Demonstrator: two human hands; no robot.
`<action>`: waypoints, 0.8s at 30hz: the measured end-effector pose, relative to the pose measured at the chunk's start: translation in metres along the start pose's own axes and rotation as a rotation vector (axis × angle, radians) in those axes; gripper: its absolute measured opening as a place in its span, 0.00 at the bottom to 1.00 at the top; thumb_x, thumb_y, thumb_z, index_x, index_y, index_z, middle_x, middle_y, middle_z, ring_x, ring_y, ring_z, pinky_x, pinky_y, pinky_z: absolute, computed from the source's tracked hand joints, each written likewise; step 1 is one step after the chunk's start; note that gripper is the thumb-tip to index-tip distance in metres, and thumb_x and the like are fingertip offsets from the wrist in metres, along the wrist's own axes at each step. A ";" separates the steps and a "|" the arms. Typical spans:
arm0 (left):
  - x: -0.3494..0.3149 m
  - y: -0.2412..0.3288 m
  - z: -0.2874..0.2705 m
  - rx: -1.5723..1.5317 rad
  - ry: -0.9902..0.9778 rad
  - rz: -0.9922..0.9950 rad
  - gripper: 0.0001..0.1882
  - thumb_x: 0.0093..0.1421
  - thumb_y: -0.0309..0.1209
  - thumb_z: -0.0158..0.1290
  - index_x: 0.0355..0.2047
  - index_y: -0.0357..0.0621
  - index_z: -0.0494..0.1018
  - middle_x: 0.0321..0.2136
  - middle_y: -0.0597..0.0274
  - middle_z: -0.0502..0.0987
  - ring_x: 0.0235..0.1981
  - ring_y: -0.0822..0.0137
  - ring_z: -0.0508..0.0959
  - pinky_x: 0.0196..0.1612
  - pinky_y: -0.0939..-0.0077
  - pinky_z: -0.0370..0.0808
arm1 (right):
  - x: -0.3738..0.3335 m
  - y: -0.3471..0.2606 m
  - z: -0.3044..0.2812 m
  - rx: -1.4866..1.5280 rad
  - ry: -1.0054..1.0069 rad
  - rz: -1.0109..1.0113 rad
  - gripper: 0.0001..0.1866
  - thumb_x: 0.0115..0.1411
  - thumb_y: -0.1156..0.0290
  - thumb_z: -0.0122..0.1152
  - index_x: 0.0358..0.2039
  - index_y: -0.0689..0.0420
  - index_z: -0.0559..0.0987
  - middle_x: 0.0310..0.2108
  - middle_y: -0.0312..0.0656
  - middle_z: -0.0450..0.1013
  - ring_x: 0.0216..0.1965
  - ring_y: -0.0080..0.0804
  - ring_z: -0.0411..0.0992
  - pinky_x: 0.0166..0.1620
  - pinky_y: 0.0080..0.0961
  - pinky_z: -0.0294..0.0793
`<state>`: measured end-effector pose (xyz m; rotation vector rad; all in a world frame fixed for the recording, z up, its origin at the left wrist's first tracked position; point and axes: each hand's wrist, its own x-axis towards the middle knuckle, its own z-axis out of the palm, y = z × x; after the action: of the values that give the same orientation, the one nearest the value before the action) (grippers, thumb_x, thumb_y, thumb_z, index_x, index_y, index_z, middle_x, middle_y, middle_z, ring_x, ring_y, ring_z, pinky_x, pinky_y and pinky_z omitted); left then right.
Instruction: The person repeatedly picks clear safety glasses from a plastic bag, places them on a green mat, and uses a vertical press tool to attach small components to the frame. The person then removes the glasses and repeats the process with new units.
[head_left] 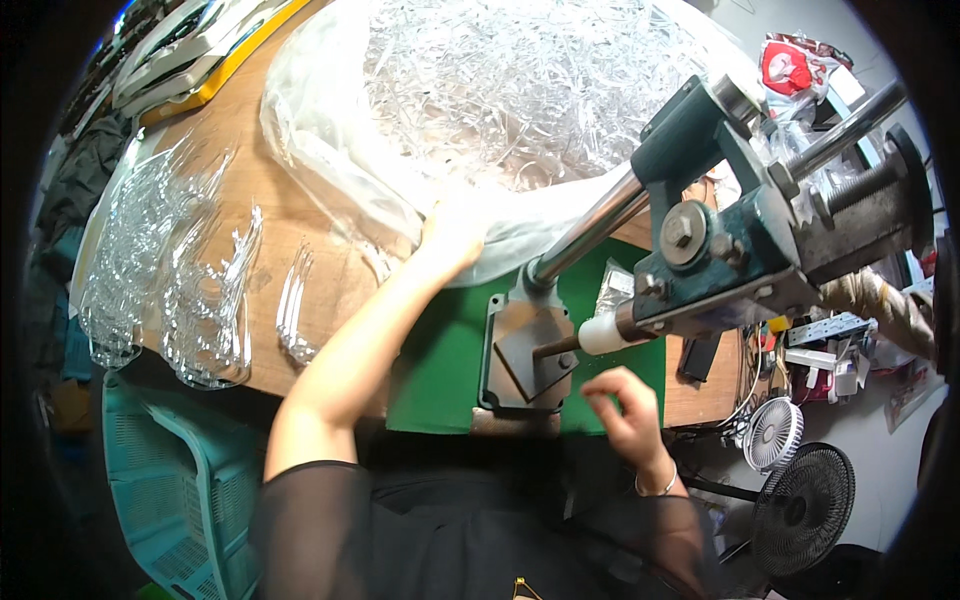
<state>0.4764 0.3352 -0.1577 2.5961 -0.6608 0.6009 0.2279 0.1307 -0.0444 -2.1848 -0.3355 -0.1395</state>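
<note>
Clear thin plastic pieces (540, 85), heaped in a big translucent bag (312, 145) on the far side of the table (245, 140), beyond the press (700, 190). Each looks near weightless, springy, probably slick and prone to tangling; a hard squeeze could kink one. I'd pinch a piece by one end and lift it out singly. Bag film looks soft and floppy, no rigid rim to grab; better to gather a fold of the near edge.

Left hand (455, 235) is at that near edge, arm stretched out; glare washes out the fingers, so can't tell if they're closed on anything. Right hand (630, 415) is well apart from it, just beside the press base (535, 365), fingers curled with thumb near index; can't tell if something small is pinched.

Edges: press column and head crowd the bag's right side, so the left is the easier way in. Base sits on a green mat (430, 350) at the near table edge. Wood shows between bag and the strip bundles (205, 320) at left; those overhang the edge above a teal basket (200, 450), easy to snag.
</note>
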 end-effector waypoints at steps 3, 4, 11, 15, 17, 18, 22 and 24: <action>0.032 0.022 -0.037 -0.250 -0.044 -0.183 0.18 0.58 0.37 0.45 0.39 0.32 0.69 0.38 0.41 0.73 0.42 0.46 0.72 0.46 0.59 0.68 | -0.037 0.027 -0.012 0.082 0.045 0.262 0.04 0.55 0.77 0.56 0.30 0.64 0.76 0.26 0.40 0.73 0.29 0.26 0.71 0.35 0.20 0.70; 0.035 0.021 -0.045 -0.322 -0.065 -0.259 0.18 0.58 0.37 0.45 0.38 0.32 0.69 0.37 0.41 0.73 0.42 0.46 0.72 0.45 0.59 0.68 | -0.045 0.034 -0.012 0.123 0.094 0.385 0.04 0.57 0.76 0.55 0.30 0.64 0.76 0.26 0.39 0.73 0.29 0.24 0.71 0.35 0.19 0.70; 0.039 -0.007 -0.012 -0.049 0.037 -0.088 0.12 0.58 0.34 0.44 0.27 0.37 0.71 0.27 0.46 0.74 0.33 0.48 0.73 0.37 0.59 0.69 | -0.032 0.029 0.002 0.135 0.057 0.283 0.05 0.57 0.75 0.56 0.31 0.63 0.76 0.26 0.39 0.73 0.28 0.23 0.70 0.34 0.17 0.69; 0.048 0.028 -0.085 -0.654 0.359 -0.065 0.16 0.62 0.37 0.44 0.27 0.37 0.71 0.20 0.50 0.72 0.25 0.56 0.71 0.30 0.64 0.67 | -0.057 0.053 -0.011 -0.115 0.103 0.373 0.04 0.55 0.75 0.56 0.31 0.61 0.77 0.26 0.42 0.73 0.28 0.29 0.72 0.33 0.22 0.70; 0.032 0.040 -0.137 -0.784 0.256 -0.161 0.18 0.64 0.40 0.42 0.29 0.37 0.72 0.26 0.57 0.76 0.32 0.68 0.74 0.36 0.74 0.69 | -0.062 0.062 -0.010 -0.292 0.093 0.336 0.08 0.54 0.74 0.58 0.35 0.60 0.77 0.33 0.44 0.71 0.29 0.34 0.72 0.34 0.24 0.71; 0.016 0.058 -0.172 -0.775 0.203 -0.207 0.24 0.65 0.40 0.37 0.47 0.28 0.67 0.43 0.49 0.74 0.46 0.62 0.73 0.55 0.70 0.64 | -0.059 0.062 -0.004 -0.331 0.094 0.365 0.10 0.54 0.73 0.58 0.37 0.60 0.76 0.36 0.45 0.70 0.31 0.36 0.72 0.35 0.25 0.72; -0.030 0.076 -0.205 -1.421 0.057 -0.267 0.13 0.65 0.36 0.36 0.29 0.41 0.64 0.32 0.40 0.76 0.35 0.61 0.78 0.46 0.67 0.71 | -0.053 0.072 0.003 -0.536 0.142 0.219 0.16 0.53 0.72 0.58 0.44 0.59 0.73 0.40 0.44 0.69 0.37 0.39 0.72 0.39 0.28 0.73; -0.054 0.083 -0.213 -1.707 -0.038 -0.282 0.13 0.63 0.37 0.39 0.37 0.39 0.61 0.33 0.40 0.76 0.31 0.62 0.78 0.41 0.70 0.72 | -0.036 0.073 0.011 -0.672 0.117 0.150 0.17 0.54 0.71 0.57 0.45 0.59 0.72 0.41 0.44 0.68 0.37 0.39 0.71 0.39 0.29 0.73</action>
<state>0.3249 0.3860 0.0149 1.0253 -0.4269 -0.1644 0.2143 0.0921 -0.1152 -2.8376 -0.0525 -0.3329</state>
